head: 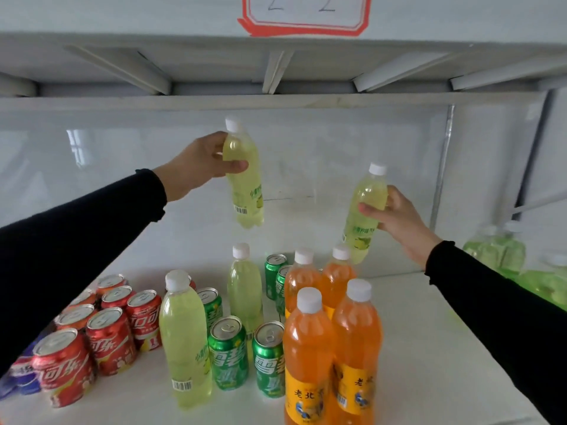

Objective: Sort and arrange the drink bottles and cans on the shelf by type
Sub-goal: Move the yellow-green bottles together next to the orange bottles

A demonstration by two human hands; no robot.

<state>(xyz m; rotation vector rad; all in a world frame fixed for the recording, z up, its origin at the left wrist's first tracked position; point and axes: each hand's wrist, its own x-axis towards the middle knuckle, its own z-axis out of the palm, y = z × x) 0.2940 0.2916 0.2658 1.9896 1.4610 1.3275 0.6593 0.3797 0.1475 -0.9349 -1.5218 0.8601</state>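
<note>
Shop-style stockroom: white metal shelf (429,348) stocked with red cola cans (110,338), green soda cans (228,352), orange bottles (308,357); red-bordered handwritten label (306,13) overhead.

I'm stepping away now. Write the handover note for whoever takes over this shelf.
Left hand grips a lime bottle in the air; right hand grips a second one.
Two more lime bottles stand among the green cans.
Done: red cans grouped left, orange bottles clustered right.
Left: place the lime bottles together and gather the green cans.
</note>
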